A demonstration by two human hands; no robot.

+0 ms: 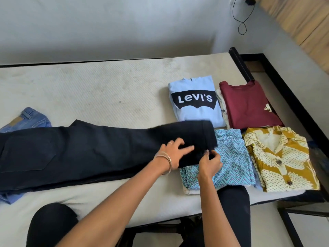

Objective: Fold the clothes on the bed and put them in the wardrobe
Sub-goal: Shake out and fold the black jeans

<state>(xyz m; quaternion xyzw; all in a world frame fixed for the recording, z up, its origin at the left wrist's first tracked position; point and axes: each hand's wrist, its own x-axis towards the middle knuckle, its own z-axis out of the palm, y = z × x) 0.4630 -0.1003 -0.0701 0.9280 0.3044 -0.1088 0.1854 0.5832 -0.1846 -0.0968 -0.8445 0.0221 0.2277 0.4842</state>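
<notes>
Dark navy trousers (80, 150) lie lengthwise across the cream mattress (99, 93), legs pointing right and overlapping a folded blue zigzag garment (233, 157). My left hand (173, 152), with bangles at the wrist, grips the leg ends near the hem, thumb under the cloth. My right hand (210, 162) pinches the hem edge just to the right of it. Folded at the right lie a light blue Levi's shirt (194, 102), a maroon top (249, 106) and a mustard floral shirt (279, 157).
Blue jeans (26, 120) lie at the left behind the trousers. A black bed frame (277, 97) runs along the right side. A black cable (240, 24) hangs on the white wall. My knees in dark trousers (51, 223) press against the front edge.
</notes>
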